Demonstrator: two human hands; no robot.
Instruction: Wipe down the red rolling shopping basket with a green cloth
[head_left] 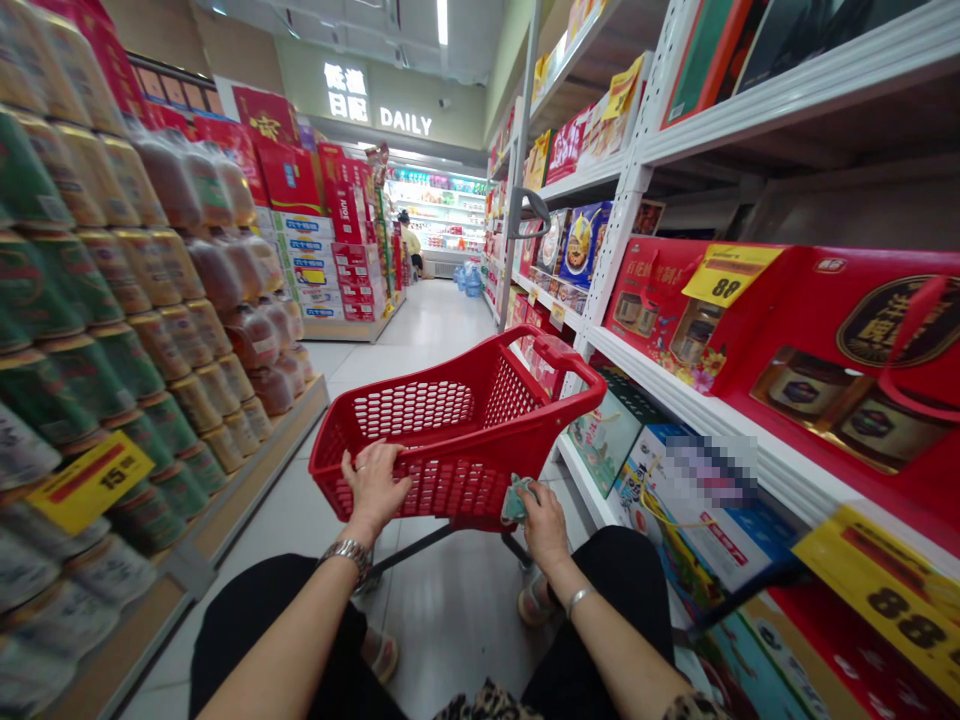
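A red plastic shopping cart [450, 440] with perforated sides stands in front of me, its handle towards the right. My left hand [375, 487] grips the near rim at the cart's left end, fingers over the edge. In my right hand [544, 522] is a bunched, pale green cloth [514, 500], touching the lower side of the basket near its right end. The inside of the basket that shows holds nothing I can see.
Stacked drink cans [112, 370] line the left on a low platform, with boxed goods [315, 230] farther on. White shelves [705, 400] with red gift boxes [862, 350] stand close on my right. A tiled aisle [431, 310] leads to a person [410, 245] near lit fridges and blue water bottles [470, 280].
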